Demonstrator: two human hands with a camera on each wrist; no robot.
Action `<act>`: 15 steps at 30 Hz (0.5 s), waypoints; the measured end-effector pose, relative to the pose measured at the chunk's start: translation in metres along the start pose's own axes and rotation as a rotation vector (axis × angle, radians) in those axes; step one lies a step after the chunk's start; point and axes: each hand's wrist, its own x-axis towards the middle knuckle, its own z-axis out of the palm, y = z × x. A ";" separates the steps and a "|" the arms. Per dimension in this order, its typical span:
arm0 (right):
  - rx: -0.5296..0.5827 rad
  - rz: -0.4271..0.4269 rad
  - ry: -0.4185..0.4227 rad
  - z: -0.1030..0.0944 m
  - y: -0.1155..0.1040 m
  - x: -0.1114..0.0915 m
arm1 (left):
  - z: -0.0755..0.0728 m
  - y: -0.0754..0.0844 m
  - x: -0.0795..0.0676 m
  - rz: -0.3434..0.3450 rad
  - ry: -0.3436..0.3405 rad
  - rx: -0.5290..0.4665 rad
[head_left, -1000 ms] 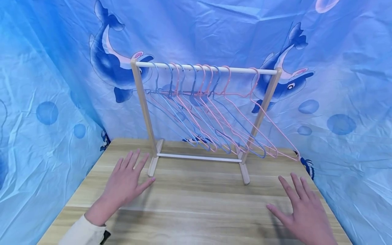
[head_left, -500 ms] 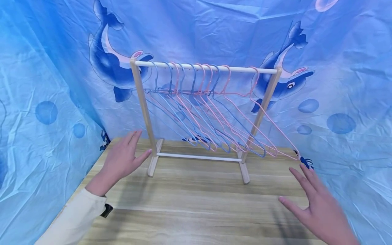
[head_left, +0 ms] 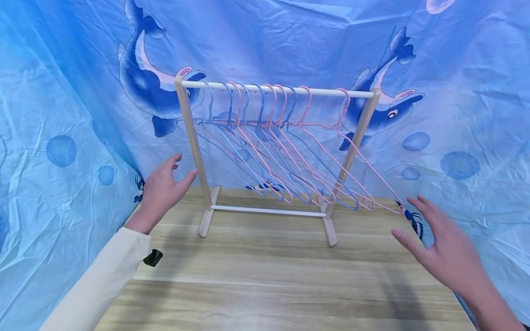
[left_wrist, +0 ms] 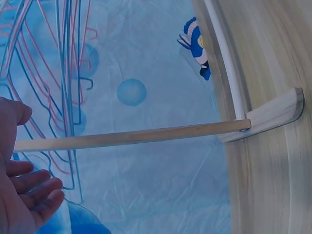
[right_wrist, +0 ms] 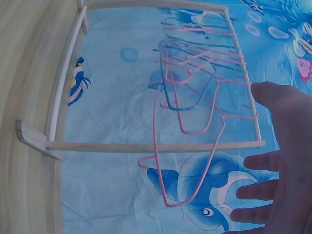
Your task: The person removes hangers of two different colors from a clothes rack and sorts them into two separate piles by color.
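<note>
A small clothes rack with pale wooden posts and a white top bar stands at the back of the table. From its bar hang several thin pink hangers and blue hangers, spread unevenly, with bare bar towards the right end. My left hand is raised beside the left post, thumb out towards it and fingers loosely bent, holding nothing. On the other side my right hand is held up to the right of the outermost pink hanger, thumb and fingers apart, nothing in it. In the right wrist view its thumb overlaps the top bar.
The wood-grain table reaches forward from the rack's feet. A blue curtain printed with dolphins encloses the back and both sides. Near the rack's base runs a white lower bar. A small black object sits at the left sleeve.
Both hands have risen from low over the table; the left has come up alongside the left post, the right has moved up and further right. Rack and hangers stay as they were.
</note>
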 end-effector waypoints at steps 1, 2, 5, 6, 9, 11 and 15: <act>0.008 0.005 -0.007 -0.002 0.001 0.004 | 0.001 -0.001 0.002 -0.008 0.005 -0.012; 0.018 0.010 -0.015 -0.004 0.001 0.008 | 0.001 -0.001 0.004 -0.021 0.006 -0.030; 0.051 0.029 -0.038 -0.009 0.004 0.021 | 0.004 0.000 0.012 -0.055 0.011 -0.076; 0.067 0.031 -0.042 -0.011 0.005 0.025 | 0.005 0.000 0.014 -0.068 0.011 -0.094; 0.109 0.044 -0.050 -0.014 0.006 0.038 | 0.008 0.003 0.021 -0.107 0.000 -0.146; 0.131 0.060 -0.060 -0.015 0.005 0.046 | 0.010 0.005 0.026 -0.133 -0.006 -0.185; 0.152 0.094 -0.083 -0.014 0.003 0.060 | 0.014 0.008 0.032 -0.162 0.003 -0.276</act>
